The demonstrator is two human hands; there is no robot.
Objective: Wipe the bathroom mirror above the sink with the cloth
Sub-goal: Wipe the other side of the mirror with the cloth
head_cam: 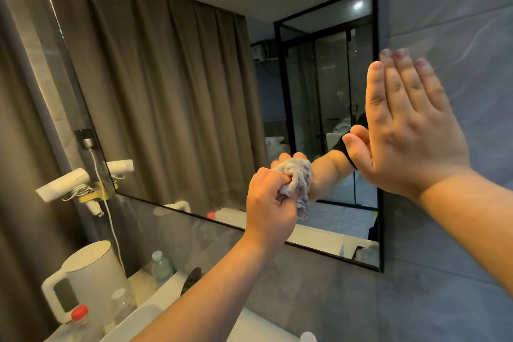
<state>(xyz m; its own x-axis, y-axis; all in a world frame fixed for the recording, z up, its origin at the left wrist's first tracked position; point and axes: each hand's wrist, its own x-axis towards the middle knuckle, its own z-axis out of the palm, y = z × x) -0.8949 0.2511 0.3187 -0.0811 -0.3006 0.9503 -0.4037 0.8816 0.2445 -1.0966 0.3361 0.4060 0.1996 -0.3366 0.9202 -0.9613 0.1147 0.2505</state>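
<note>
While the left hand (270,200) clutches the bunched cloth (297,184) against the mirror (180,91), the right hand (408,130) lies spread flat.

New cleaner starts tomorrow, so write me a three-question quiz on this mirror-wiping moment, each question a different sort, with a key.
1. True or false: the left hand holds the bunched cloth against the mirror.
2. Multiple choice: the right hand is
A. gripping the kettle
B. open and flat, over the mirror's right edge and the grey wall
C. holding a spray bottle
3. Fill in: the white kettle stands on the counter at the lower ____ of the view.

Key
1. True
2. B
3. left
</note>
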